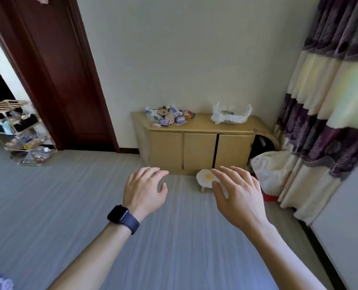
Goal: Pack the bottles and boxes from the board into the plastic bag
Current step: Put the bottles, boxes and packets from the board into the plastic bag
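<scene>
A pile of small bottles and boxes [170,117] lies on the left part of a low wooden cabinet top [201,124] against the far wall. A white plastic bag [230,114] stands open on the right part of the same top. My left hand [145,189], with a dark watch on the wrist, and my right hand [236,193] reach forward over the floor, well short of the cabinet. Both hands have relaxed, spread fingers and hold nothing.
A small egg-shaped stool [206,177] stands on the striped grey floor before the cabinet, partly behind my right hand. A dark red door [54,70] and a cluttered rack [17,130] are at left. Curtains [331,91] and a white sack [272,170] are at right.
</scene>
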Demonstrator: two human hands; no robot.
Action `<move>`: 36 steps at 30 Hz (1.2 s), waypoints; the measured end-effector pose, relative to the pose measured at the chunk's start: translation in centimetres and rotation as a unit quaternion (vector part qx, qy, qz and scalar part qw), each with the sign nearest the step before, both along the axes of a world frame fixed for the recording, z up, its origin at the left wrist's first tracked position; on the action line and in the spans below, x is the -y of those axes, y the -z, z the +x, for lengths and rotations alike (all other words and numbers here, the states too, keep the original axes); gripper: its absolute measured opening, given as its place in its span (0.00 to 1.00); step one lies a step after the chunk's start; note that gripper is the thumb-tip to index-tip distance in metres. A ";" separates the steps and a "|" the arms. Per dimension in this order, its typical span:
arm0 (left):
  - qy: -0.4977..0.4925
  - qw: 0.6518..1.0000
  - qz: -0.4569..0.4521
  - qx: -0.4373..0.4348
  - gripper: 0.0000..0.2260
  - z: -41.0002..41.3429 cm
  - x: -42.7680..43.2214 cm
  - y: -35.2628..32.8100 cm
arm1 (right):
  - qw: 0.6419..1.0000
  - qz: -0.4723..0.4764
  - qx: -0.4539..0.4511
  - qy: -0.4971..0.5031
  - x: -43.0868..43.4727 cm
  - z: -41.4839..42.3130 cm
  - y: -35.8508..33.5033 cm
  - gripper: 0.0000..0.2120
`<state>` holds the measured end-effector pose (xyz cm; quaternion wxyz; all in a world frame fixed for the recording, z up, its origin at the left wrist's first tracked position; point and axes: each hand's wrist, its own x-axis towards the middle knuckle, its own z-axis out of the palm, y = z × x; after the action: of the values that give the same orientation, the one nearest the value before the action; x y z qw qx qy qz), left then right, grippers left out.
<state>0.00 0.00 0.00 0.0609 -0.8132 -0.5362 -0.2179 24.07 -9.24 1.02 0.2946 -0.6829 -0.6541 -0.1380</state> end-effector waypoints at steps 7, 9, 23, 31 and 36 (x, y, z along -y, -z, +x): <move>-0.002 1.000 -0.006 0.016 0.18 -1.6 -14.8 -1.6 | 1.000 -0.019 -0.014 0.011 -13.2 -1.0 -1.8 0.17; -0.010 1.000 -0.015 0.017 0.18 -1.9 -18.7 -1.3 | 1.000 -0.014 -0.020 0.014 -16.8 -0.8 -1.6 0.17; -0.048 0.997 -0.051 0.025 0.18 1.7 -45.2 2.1 | 0.996 -0.058 -0.059 -0.040 -45.5 3.7 1.8 0.19; -0.106 0.990 -0.092 0.023 0.19 2.4 -58.9 4.9 | 0.988 -0.109 -0.062 -0.088 -61.5 6.0 4.0 0.19; -0.118 0.981 -0.155 0.012 0.19 1.4 -68.4 8.5 | 0.980 -0.165 -0.063 -0.089 -70.6 5.2 7.4 0.19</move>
<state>1.38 68.36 -8.46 -0.0473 -0.7409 -0.6565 -0.1332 29.26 61.36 -6.38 0.2295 -0.6688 -0.7059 0.0419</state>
